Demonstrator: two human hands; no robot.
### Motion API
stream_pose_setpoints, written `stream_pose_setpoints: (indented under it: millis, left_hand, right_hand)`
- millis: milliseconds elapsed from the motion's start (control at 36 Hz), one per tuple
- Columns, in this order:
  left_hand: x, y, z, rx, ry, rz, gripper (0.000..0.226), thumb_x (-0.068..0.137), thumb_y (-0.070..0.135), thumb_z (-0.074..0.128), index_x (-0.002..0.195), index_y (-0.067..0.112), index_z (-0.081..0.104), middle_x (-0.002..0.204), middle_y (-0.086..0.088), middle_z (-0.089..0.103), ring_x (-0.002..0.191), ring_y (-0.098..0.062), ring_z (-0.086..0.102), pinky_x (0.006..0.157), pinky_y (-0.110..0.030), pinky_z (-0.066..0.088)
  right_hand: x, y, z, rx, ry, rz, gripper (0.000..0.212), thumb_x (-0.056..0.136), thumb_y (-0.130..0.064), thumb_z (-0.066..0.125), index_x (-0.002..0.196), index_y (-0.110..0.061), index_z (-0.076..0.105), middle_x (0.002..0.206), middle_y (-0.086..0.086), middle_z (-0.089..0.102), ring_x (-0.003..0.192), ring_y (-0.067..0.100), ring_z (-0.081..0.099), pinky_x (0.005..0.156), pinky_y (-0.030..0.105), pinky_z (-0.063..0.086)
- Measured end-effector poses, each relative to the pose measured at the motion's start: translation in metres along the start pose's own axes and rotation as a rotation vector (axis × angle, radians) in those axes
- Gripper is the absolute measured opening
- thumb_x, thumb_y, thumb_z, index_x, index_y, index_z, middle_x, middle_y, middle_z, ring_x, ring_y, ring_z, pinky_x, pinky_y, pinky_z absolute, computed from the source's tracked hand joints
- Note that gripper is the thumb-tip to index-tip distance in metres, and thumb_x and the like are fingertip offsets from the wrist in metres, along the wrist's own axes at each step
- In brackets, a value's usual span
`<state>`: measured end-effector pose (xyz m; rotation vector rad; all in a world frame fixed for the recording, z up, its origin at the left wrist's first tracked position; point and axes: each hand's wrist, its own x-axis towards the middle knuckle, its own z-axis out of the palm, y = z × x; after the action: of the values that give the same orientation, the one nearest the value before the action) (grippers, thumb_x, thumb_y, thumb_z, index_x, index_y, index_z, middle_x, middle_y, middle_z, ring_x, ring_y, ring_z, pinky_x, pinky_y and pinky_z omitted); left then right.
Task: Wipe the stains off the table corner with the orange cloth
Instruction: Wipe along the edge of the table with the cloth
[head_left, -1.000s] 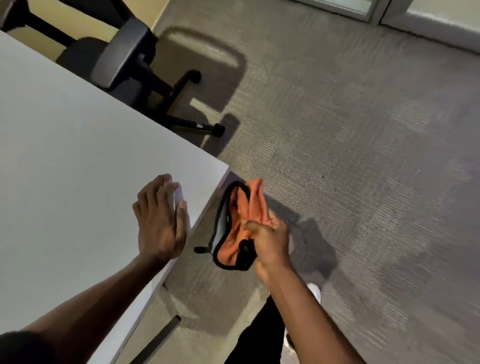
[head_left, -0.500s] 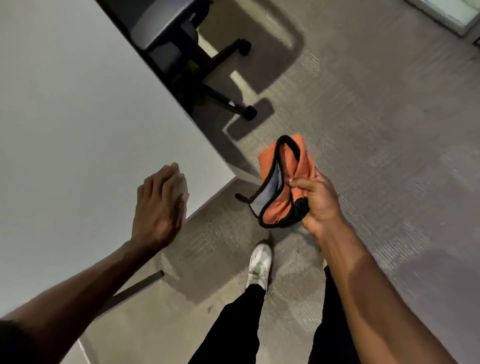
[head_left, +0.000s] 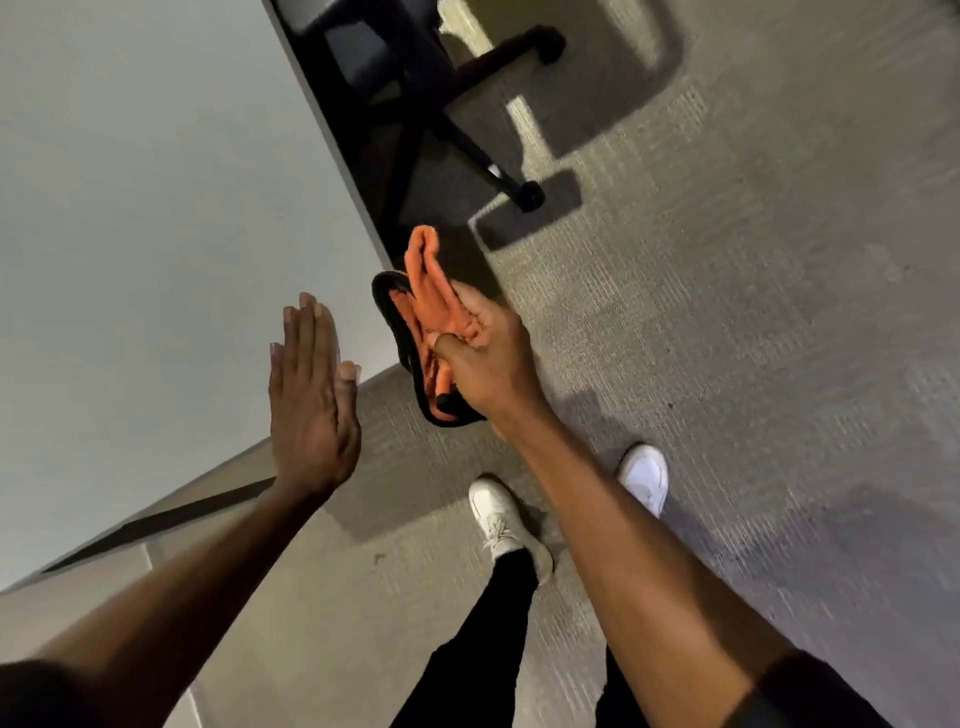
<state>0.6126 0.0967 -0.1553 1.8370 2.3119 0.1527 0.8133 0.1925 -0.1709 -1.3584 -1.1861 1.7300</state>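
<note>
The left hand (head_left: 311, 410) is flat and open over the near edge of the table (head_left: 156, 208), holding nothing. The right hand (head_left: 483, 358) grips the bunched cloth (head_left: 431, 291) just off the table corner. No stains are discernible, so wiping seems not yet begun.

Left hand (head_left: 311, 400) flat, fingers straight and pressed together, pointing toward top of frame, thumb tucked along the side; back of hand facing camera. Left forearm bare, running from lower left corner up to centre-left. Right hand (head_left: 480, 358) centre of frame, fingers curled closed around cloth (head_left: 431, 306), thumb pressed across it, knuckles up. Right forearm bare, stretching from lower right corner diagonally up-left; dark sleeve edge at bottom right. Hands near each other, not touching. Both legs and feet visible bottom centre.
</note>
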Motion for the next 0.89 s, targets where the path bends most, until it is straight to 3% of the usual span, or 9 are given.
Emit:
stream_pose_setpoints:
  millis: [111,167,306,361,417,583,667,778,889]
  left_hand:
    - [0.001,0.001,0.001,0.010,0.000,-0.025,0.064,0.121,0.033,0.023,0.181,0.016,0.005,0.190,-0.001,-0.004,0.177,-0.019,-0.006,0.143,-0.055,0.004]
    - [0.001,0.001,0.001,0.014,0.002,-0.032,0.065,0.121,0.033,0.023,0.181,0.016,0.005,0.190,-0.001,-0.003,0.177,-0.019,-0.005,0.143,-0.055,0.005]
    - [0.001,0.000,-0.001,0.014,-0.027,-0.030,0.066,0.121,0.036,0.022,0.181,0.016,0.004,0.190,0.000,-0.006,0.177,-0.019,-0.007,0.143,-0.055,0.004]
    - [0.002,0.000,-0.003,0.011,-0.040,-0.027,0.066,0.120,0.036,0.022,0.181,0.015,0.005,0.190,0.000,-0.006,0.177,-0.020,-0.007,0.143,-0.055,0.003]
    - [0.002,0.001,-0.004,0.009,-0.047,-0.032,0.066,0.120,0.036,0.022,0.181,0.015,0.005,0.190,0.000,-0.006,0.177,-0.020,-0.007,0.143,-0.056,0.004]
    - [0.002,0.002,-0.006,0.002,-0.060,-0.026,0.066,0.120,0.037,0.020,0.181,0.015,0.005,0.190,0.000,-0.006,0.177,-0.022,-0.006,0.142,-0.059,0.005]
    - [0.003,0.002,-0.005,0.010,-0.065,-0.028,0.067,0.120,0.038,0.020,0.181,0.015,0.005,0.190,0.000,-0.006,0.177,-0.022,-0.006,0.142,-0.060,0.006]
    - [0.003,0.001,-0.006,0.023,-0.069,-0.029,0.067,0.120,0.037,0.021,0.181,0.015,0.004,0.190,0.000,-0.007,0.177,-0.023,-0.006,0.142,-0.057,0.004]
    - [0.003,0.001,-0.004,0.041,-0.060,-0.036,0.067,0.120,0.034,0.023,0.181,0.015,0.004,0.190,0.001,-0.008,0.177,-0.023,-0.006,0.143,-0.056,0.004]
  right_hand:
    - [0.000,-0.003,0.009,-0.216,-0.038,-0.029,0.057,0.093,-0.024,0.067,0.148,-0.038,0.059,0.105,0.005,0.071,0.090,0.022,0.069,0.076,0.031,0.056]
    - [-0.012,-0.005,0.005,-0.283,-0.041,-0.084,0.057,0.096,-0.015,0.067,0.150,-0.034,0.060,0.106,0.001,0.070,0.099,0.022,0.064,0.083,0.029,0.054]
    - [-0.039,-0.006,-0.002,-0.235,0.003,-0.170,0.057,0.093,0.005,0.065,0.146,-0.016,0.065,0.133,0.006,0.071,0.116,0.018,0.061,0.093,0.011,0.045]
    - [-0.031,-0.007,-0.001,-0.210,0.000,-0.178,0.057,0.093,0.007,0.064,0.145,-0.016,0.065,0.120,-0.012,0.069,0.110,0.026,0.065,0.092,0.022,0.053]
    - [-0.014,-0.012,0.002,-0.215,-0.031,-0.165,0.059,0.093,0.006,0.063,0.146,-0.021,0.065,0.099,-0.032,0.052,0.099,0.024,0.067,0.085,0.026,0.055]
    - [0.060,-0.036,0.005,-0.246,-0.171,-0.125,0.052,0.097,0.003,0.057,0.138,-0.026,0.070,0.096,0.002,0.077,0.078,0.023,0.074,0.072,0.044,0.065]
    - [0.064,-0.035,0.010,-0.275,-0.149,-0.145,0.050,0.100,0.001,0.059,0.141,-0.025,0.069,0.101,0.003,0.079,0.081,0.016,0.071,0.069,0.031,0.059]
    - [0.027,-0.013,0.007,-0.223,-0.108,-0.062,0.046,0.103,-0.002,0.060,0.140,-0.027,0.068,0.084,-0.006,0.070,0.062,0.002,0.065,0.055,0.020,0.053]
    - [-0.019,0.010,-0.002,-0.145,-0.082,0.023,0.056,0.101,-0.003,0.066,0.144,-0.040,0.061,0.103,0.003,0.073,0.064,0.005,0.070,0.054,0.014,0.052]
